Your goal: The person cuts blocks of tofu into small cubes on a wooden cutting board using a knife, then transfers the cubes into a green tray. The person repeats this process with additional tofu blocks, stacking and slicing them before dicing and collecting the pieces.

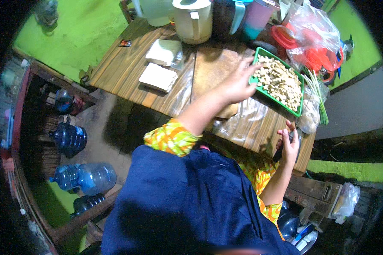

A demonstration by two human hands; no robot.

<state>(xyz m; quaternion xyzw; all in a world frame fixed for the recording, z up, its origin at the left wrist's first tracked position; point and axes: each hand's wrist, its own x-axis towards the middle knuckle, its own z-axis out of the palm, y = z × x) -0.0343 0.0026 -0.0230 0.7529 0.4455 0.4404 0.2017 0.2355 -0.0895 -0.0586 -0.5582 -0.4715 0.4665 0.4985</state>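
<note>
My left hand [237, 83] reaches over a wooden cutting board [207, 68], its fingers spread at the left rim of a green plastic tray [279, 106]. Small pale-brown diced cubes [277, 81], perhaps tempeh, fill the tray. Near the table's right end, my right hand [288, 143] is curled around what looks like a knife [277, 156]; a dark handle shows below the fingers and a thin blade line above. Two white blocks, apparently tofu, lie left of the board: a nearer block [158, 77] and a farther block [163, 52] beside clear plastic.
Plastic pitchers [193, 25] line the table's back edge. Clear and red plastic bags [316, 35] crowd the back right. Green stalks [319, 98] and a filled plastic bag [309, 116] lie right of the tray. Clear wrap [245, 119] covers part of the wood-grain table [115, 73]. Water jugs [97, 178] are at left.
</note>
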